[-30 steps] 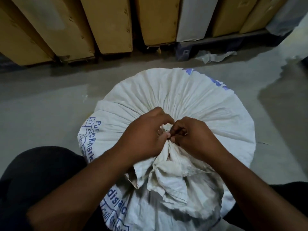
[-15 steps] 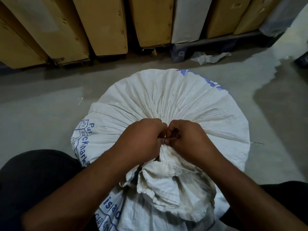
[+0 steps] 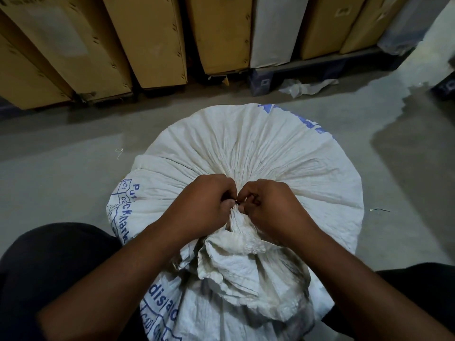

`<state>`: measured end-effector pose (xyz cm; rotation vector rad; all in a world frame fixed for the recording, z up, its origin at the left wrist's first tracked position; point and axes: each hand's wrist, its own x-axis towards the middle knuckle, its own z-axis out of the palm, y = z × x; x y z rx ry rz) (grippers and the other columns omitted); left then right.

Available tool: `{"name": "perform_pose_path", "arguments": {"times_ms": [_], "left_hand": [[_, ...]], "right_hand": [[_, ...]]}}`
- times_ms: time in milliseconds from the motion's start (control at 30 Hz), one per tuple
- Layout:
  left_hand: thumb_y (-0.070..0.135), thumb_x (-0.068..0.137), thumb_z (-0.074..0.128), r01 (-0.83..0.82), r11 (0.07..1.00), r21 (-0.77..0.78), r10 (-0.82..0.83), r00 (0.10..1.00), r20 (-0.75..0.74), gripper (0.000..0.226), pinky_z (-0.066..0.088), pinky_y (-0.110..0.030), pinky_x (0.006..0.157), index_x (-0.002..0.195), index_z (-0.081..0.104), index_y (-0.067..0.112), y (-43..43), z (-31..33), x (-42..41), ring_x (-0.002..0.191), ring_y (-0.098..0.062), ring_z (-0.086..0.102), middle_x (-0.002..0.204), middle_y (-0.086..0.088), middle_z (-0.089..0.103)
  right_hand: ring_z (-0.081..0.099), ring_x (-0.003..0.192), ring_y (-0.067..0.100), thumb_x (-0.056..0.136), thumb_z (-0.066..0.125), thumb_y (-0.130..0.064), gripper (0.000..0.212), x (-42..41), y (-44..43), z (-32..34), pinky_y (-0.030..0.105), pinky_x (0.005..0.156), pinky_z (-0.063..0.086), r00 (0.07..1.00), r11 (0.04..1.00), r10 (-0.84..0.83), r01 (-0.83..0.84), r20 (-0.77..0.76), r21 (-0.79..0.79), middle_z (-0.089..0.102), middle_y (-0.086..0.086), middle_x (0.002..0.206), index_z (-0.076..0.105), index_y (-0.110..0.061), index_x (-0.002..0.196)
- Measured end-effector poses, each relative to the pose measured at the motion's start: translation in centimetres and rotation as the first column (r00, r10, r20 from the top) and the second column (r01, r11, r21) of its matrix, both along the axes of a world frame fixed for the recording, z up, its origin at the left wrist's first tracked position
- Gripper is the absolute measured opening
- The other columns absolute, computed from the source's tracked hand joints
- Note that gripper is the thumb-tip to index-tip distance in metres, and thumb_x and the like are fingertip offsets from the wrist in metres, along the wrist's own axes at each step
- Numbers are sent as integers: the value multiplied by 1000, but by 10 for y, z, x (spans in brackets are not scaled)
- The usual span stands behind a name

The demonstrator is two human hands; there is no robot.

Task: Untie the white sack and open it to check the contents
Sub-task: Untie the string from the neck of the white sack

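Observation:
A full white woven sack (image 3: 258,153) with blue print stands upright on the floor between my knees. Its mouth is gathered into a tight neck, and the loose crumpled top (image 3: 241,267) flops toward me. My left hand (image 3: 199,205) and my right hand (image 3: 273,205) meet at the neck, fingertips pinched together on the tie at the knot (image 3: 237,205). The tie itself is mostly hidden under my fingers. The sack's contents are hidden.
Tall brown cartons (image 3: 147,40) and one white carton (image 3: 275,28) lean in a row on a dark pallet (image 3: 307,70) behind the sack. A crumpled plastic scrap (image 3: 305,86) lies by the pallet. Grey concrete floor (image 3: 61,173) surrounds the sack, with a pale patch at right.
Both hands have stayed pinched at the neck, shifting slightly as the fingers work the knot. The view has tilted a little. The sack remains tied.

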<state>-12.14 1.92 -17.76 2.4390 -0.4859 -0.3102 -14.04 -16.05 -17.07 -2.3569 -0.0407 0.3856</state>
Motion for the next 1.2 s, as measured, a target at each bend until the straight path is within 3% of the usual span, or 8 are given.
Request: {"name": "perform_pose_path", "arguments": {"times_ms": [167,333,467,533,800,967,1100,1200], "left_hand": [[8,89,72,-56,998,-33,56,998,0,17,56,-44,79,85,68,25,-2,-5,-2,85,-10,66,86,11,67],[5,90,73,-59,998,-24,59,998,17,18,56,-42,79,87,69,22,-1,-4,-1,83,-8,65,86,10,67],[6,92,71,-74,997,-10,75,997,32,18,55,-41,79,88,66,23,2,0,1,83,-7,63,86,11,64],[8,93,70,-71,997,-10,71,997,39,16,55,-42,79,89,64,23,3,2,1,84,-8,62,87,12,63],[23,94,66,-52,998,42,45,988,147,12,56,-41,74,95,61,33,7,10,-3,88,-7,60,96,15,61],[39,89,67,-42,996,-79,57,979,198,15,57,-42,78,98,76,32,10,15,0,97,-7,65,101,18,65],[31,87,74,-87,974,-208,131,970,206,10,57,-40,80,93,79,26,7,20,1,95,-7,69,98,16,69],[29,88,78,-125,944,-306,176,973,146,7,55,-28,85,92,79,24,3,24,-3,95,-7,70,96,13,72]], "right_hand": [[63,72,4,88,75,-14,8,2,2,3,17,62,46,999,1000,21,-21,25,-10,68,-8,79,78,-22,87],[62,71,9,84,68,-12,10,2,2,5,32,67,54,996,998,56,-54,66,-25,65,-5,79,72,-20,81],[58,71,7,83,67,-13,8,3,-2,6,21,63,44,992,997,74,-72,106,-23,62,-8,81,68,-20,79],[58,68,5,83,68,-12,9,3,-3,7,15,60,41,993,998,52,-55,107,29,63,-9,77,69,-20,80],[59,61,-1,84,72,-11,11,6,-11,17,12,58,43,1000,979,7,-7,1,201,68,-14,68,72,-22,79],[62,60,5,86,70,-10,12,6,-12,24,21,59,45,998,934,-43,55,-42,352,71,-8,70,72,-19,79],[55,56,9,89,68,-3,10,8,-16,29,24,58,42,989,831,-103,145,-108,537,67,-3,65,71,-10,81],[54,57,11,91,66,2,12,8,-20,33,24,57,43,985,757,-120,172,-124,630,65,1,66,70,-7,82]]}}
